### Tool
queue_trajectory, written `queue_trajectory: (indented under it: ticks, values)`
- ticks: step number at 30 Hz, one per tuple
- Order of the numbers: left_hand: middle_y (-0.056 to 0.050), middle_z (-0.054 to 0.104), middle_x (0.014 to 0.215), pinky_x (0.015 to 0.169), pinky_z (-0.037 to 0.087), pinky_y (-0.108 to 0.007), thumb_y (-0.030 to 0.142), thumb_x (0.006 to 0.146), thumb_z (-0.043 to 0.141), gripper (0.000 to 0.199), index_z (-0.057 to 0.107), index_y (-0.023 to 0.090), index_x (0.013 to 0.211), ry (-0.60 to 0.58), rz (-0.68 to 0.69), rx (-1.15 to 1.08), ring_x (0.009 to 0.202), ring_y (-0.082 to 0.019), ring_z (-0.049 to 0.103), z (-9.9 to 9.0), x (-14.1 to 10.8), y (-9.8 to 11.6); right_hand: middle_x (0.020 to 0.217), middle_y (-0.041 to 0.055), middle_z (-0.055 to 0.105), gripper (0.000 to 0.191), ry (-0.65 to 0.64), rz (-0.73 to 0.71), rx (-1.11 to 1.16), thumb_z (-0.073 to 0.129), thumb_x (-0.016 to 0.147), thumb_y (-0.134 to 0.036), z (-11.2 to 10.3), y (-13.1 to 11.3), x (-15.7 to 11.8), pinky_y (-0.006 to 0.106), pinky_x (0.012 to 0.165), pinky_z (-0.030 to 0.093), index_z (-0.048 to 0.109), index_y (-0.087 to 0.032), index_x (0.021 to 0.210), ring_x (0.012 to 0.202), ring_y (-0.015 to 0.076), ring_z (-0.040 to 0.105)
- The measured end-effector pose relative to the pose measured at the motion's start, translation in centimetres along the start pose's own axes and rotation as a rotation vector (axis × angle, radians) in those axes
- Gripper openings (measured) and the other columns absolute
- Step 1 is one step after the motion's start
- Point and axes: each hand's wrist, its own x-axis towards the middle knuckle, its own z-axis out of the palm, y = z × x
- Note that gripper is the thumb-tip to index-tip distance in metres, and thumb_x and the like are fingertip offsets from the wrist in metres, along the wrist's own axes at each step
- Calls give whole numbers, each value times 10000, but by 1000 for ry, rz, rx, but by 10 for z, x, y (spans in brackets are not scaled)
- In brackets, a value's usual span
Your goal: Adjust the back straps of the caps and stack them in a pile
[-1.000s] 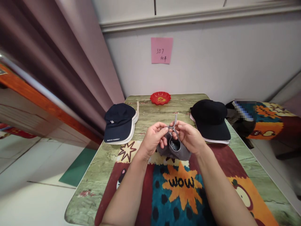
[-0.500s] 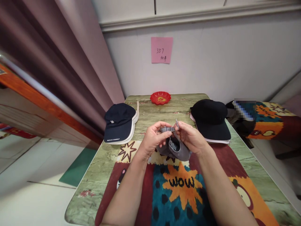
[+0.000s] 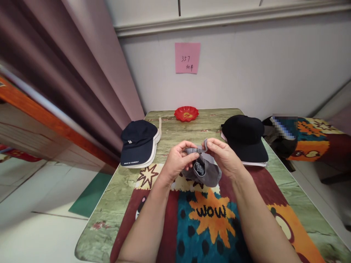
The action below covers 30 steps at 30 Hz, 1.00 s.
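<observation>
A grey cap (image 3: 211,171) hangs between my hands above the patterned mat, its opening turned up toward me. My left hand (image 3: 177,160) pinches the back strap (image 3: 193,150) of the cap near its buckle. The strap's free end stands up in my right hand (image 3: 221,151), gripped between thumb and fingers. Part of the cap is hidden behind my left fingers. To the left lies a navy cap (image 3: 139,140) stacked on a white one; to the right, a black cap (image 3: 244,135) rests over lighter caps.
A red scalloped dish (image 3: 186,114) sits at the table's far edge. The colourful mat (image 3: 189,226) covers the near middle of the wood-pattern table (image 3: 95,219). A pink note (image 3: 187,58) is stuck to the wall, and a curtain (image 3: 104,65) hangs at left.
My right hand has drawn the strap's free end slightly away from the buckle, and its fingers have come off the cap's side. My left hand stays nearly still.
</observation>
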Motion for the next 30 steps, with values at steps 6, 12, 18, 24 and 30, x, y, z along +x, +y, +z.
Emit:
queue_trajectory:
  ticks: [6,12,18,24,30]
  values:
    - [48,611,608,381,402,-153,379,726,858,408,668,158,1011,-2,-10,13,445,-65,515,2,0,0,778,-25,642,331,92,4,51,926,638,-413,2,1,1,262,682,443,724,-227,822,692,122,529]
    - [38,619,608,385,400,-164,382,709,871,399,677,160,977,29,17,3,445,-74,526,5,-1,0,697,-28,598,297,58,-28,-53,884,711,-427,0,-4,-3,245,593,408,698,-210,793,618,106,488]
    - [41,610,570,406,397,-166,380,705,870,374,652,169,926,89,78,-52,443,-75,516,14,0,-1,724,-10,614,353,9,-8,-100,862,737,-484,-1,-8,-6,227,530,454,664,-204,816,603,110,543]
    - [42,616,597,430,421,-170,407,731,856,388,663,173,973,157,156,-97,477,-75,518,26,2,-11,754,-16,625,361,-8,2,14,871,740,-468,5,-9,-6,215,621,539,627,-208,797,645,99,584]
    - [15,675,713,476,469,-178,402,761,831,370,659,177,999,163,197,-96,529,-77,562,34,-2,-10,747,-19,613,333,5,8,65,867,752,-435,7,-9,-8,213,600,517,621,-214,790,623,99,566]
